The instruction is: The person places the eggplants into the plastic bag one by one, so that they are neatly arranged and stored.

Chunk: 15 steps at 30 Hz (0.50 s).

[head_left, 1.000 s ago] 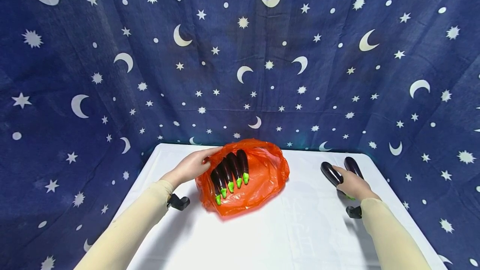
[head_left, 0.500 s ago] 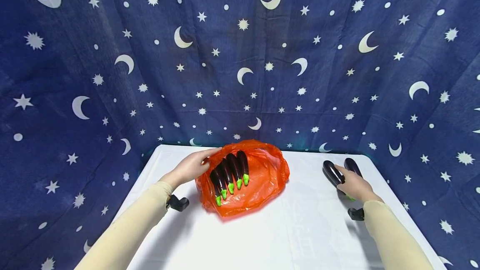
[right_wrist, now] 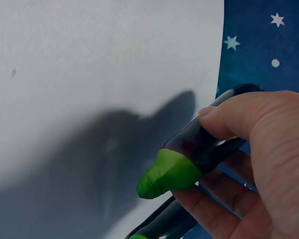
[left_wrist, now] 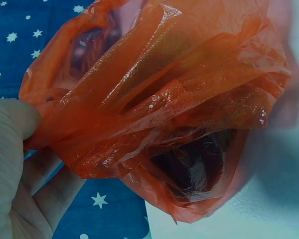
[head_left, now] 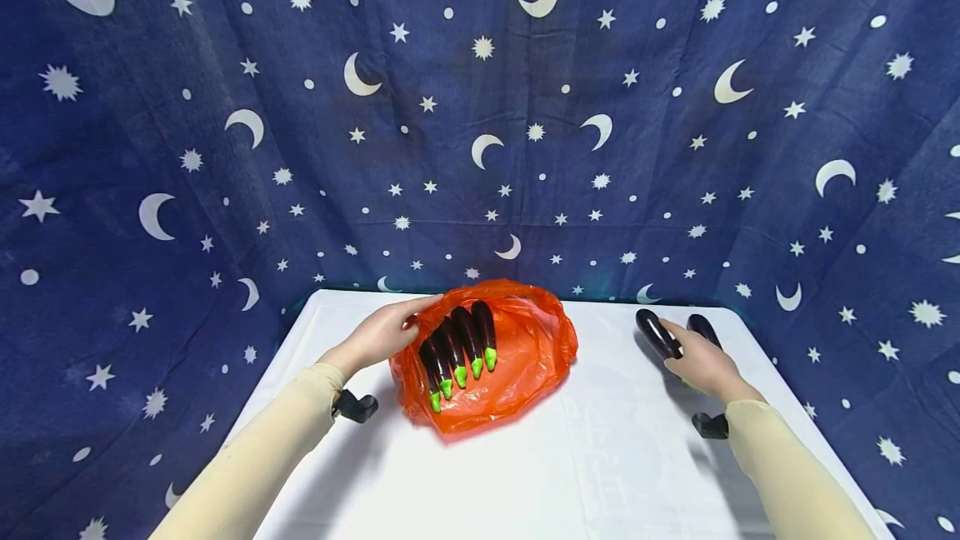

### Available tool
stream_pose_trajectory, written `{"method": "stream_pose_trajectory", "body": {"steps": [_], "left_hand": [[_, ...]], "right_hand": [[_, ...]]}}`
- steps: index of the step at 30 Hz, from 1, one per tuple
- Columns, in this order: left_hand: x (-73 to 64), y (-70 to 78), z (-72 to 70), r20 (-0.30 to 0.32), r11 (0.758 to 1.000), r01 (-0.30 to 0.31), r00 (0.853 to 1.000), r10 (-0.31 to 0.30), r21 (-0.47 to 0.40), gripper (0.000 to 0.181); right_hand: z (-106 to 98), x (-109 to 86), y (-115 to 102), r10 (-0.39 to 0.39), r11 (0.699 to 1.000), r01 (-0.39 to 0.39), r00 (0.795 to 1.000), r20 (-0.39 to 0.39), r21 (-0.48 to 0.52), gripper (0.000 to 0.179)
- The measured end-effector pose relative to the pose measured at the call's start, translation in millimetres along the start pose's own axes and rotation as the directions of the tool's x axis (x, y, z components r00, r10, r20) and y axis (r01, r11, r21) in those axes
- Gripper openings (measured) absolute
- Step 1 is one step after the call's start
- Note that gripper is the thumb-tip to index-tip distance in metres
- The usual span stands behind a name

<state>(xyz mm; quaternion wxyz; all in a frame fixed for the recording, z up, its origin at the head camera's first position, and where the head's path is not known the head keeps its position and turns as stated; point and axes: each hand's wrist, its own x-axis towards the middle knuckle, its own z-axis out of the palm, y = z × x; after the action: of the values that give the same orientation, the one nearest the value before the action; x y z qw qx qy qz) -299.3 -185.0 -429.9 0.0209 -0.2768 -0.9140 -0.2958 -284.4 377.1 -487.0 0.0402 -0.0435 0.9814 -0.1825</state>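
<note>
An orange-red plastic bag (head_left: 528,357) lies with its mouth spread on the table. Several dark purple eggplants with green caps (head_left: 468,338) rest side by side inside it. My left hand (head_left: 378,334) pinches the bag's left edge between thumb and fingers, and the thin film (left_wrist: 139,99) bunches there in the left wrist view. On the right, my right hand (head_left: 703,363) grips an eggplant (right_wrist: 187,142) around its body, thumb on top and fingers beneath. Its green cap points away from the fingers, and its shadow falls on the cloth. Another eggplant (head_left: 703,327) lies just beyond that hand.
A white cloth covers the table (head_left: 525,490). Its far edge meets a dark blue curtain (head_left: 480,107) printed with moons and stars, which also hangs on both sides. Each wrist wears a small black device, such as the left one (head_left: 356,405).
My right hand has shifted the gripped eggplant slightly up and to the left, and a shadow now shows beneath it. The left hand and the bag have stayed in place.
</note>
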Motion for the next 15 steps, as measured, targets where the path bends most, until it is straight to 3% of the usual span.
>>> {"method": "stream_pose_trajectory", "body": {"steps": [15], "left_hand": [[0.6, 1.8, -1.1, -0.006, 1.000, -0.007, 1.000, 0.007, -0.004, 0.064]], "right_hand": [[-12.1, -2.2, -23.5, -0.062, 0.998, 0.061, 0.994, -0.090, -0.007, 0.078]]}}
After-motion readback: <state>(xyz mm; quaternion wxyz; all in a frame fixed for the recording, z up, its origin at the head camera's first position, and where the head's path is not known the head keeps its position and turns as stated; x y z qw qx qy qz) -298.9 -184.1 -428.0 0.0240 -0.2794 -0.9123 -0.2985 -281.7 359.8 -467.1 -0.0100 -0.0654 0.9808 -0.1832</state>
